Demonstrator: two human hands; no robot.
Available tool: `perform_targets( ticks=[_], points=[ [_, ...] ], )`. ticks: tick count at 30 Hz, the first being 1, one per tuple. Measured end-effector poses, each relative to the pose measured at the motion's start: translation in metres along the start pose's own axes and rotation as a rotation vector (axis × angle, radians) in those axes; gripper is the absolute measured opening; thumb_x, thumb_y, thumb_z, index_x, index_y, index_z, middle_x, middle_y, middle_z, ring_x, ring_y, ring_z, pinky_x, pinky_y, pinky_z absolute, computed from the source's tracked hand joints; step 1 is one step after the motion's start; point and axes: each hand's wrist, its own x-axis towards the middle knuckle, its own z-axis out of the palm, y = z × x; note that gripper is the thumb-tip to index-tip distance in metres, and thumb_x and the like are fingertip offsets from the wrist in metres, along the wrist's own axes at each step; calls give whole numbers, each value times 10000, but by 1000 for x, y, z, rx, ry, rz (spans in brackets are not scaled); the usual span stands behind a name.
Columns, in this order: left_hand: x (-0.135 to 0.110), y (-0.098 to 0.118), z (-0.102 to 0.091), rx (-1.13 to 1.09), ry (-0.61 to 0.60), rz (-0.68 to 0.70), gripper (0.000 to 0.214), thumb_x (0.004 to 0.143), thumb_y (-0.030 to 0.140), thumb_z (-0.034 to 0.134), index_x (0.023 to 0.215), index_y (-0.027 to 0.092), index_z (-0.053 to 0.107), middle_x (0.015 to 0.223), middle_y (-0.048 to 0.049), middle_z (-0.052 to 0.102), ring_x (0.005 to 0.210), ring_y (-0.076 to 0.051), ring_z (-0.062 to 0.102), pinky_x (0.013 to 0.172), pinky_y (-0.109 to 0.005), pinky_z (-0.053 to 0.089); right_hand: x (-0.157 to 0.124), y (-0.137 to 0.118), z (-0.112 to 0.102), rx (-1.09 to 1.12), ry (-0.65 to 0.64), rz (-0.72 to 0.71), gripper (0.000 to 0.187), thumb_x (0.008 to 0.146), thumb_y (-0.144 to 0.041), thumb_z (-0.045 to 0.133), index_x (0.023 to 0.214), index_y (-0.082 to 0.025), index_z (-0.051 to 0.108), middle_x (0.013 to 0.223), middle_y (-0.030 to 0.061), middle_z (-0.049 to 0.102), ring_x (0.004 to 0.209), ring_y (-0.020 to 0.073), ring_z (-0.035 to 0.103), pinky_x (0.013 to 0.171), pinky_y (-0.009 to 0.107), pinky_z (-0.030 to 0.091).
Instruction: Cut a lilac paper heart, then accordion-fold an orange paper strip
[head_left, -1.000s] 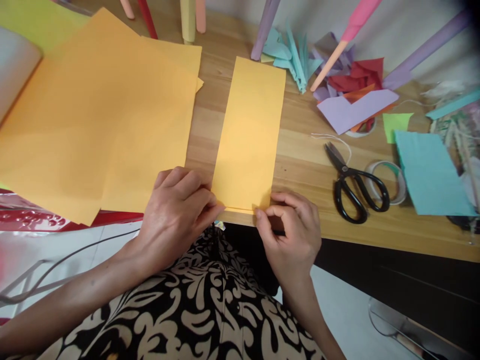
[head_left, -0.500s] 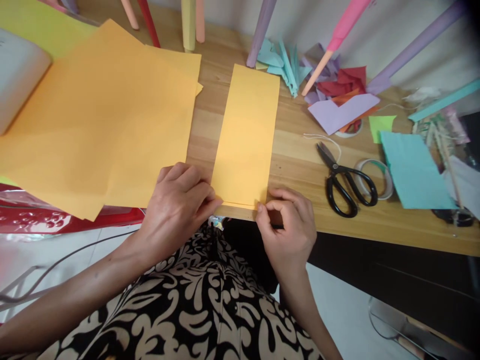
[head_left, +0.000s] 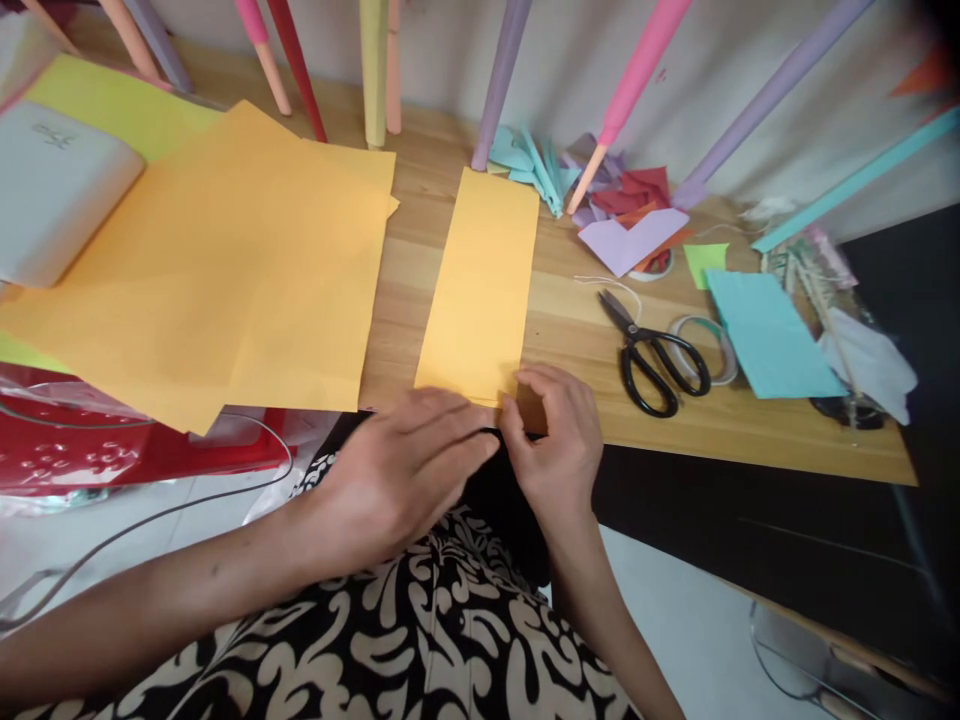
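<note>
The left hand (head_left: 409, 470), fingers extended, is seemingly pressing a crease into the near end of the strip (head_left: 484, 280) on the table (head_left: 765, 440), the right hand (head_left: 559, 430) resting curled at its corner (grip unclear), the next press needing evenness.

L hand (head_left: 409, 468) now straightened across near end of yel. strip (head_left: 480, 282), twd R hand (head_left: 561, 432).

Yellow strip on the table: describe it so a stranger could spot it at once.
On the wooden table, find the broad yellow sheets at left. Just right of them lies the strip, its near end at the left hand and right hand. Unlike the overlapping sheets, it is narrow and lies apart.
</note>
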Motion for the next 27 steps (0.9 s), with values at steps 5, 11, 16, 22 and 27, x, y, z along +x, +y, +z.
perform_targets(
  ticks=[5, 11, 16, 22, 27],
  points=[
    [-10, 4, 26, 25, -110, 56, 272, 994, 107, 468, 1200, 54, 637, 1275, -164, 675, 1224, -261, 635, 1059, -439, 562, -1, 1, 1, -7, 6, -9, 192, 896, -152, 622, 1083, -197, 623, 1069, 92, 711, 1053, 235, 640, 942, 422, 522],
    [-16, -3, 23, 35, -136, 14, 280, 996, 97, 460, 1207, 75, 643, 1308, -147, 662, 1254, -255, 618, 1087, -479, 543, 0, 2, 1, -12, -1, -16, 204, 894, -139, 615, 1088, -204, 619, 1072, 86, 711, 1053, 237, 638, 941, 421, 523],
    [-24, -10, 19, 23, -124, 18, 278, 980, 84, 505, 1235, 66, 616, 1297, -141, 667, 1268, -267, 604, 1074, -488, 555, 0, 1, 2, -19, 1, -14, 202, 891, -124, 621, 1085, -183, 622, 1072, 95, 713, 1057, 236, 635, 946, 418, 524],
    [-38, -17, 12, 3, -113, -24, 358, 966, 55, 524, 1322, 46, 561, 1366, -162, 616, 1342, -295, 531, 1114, -507, 515, -3, 3, -3, 15, -5, 0, 242, 921, -77, 560, 1122, -194, 628, 1100, 96, 713, 1073, 231, 644, 942, 429, 540],
    [-41, -17, 12, 6, -98, -33, 342, 969, 69, 535, 1309, 49, 573, 1381, -167, 602, 1329, -307, 535, 1098, -522, 519, -7, -9, -13, 53, 42, -119, 314, 882, -36, 589, 1136, -205, 663, 1071, 87, 720, 1054, 233, 661, 969, 460, 548]
  ],
)
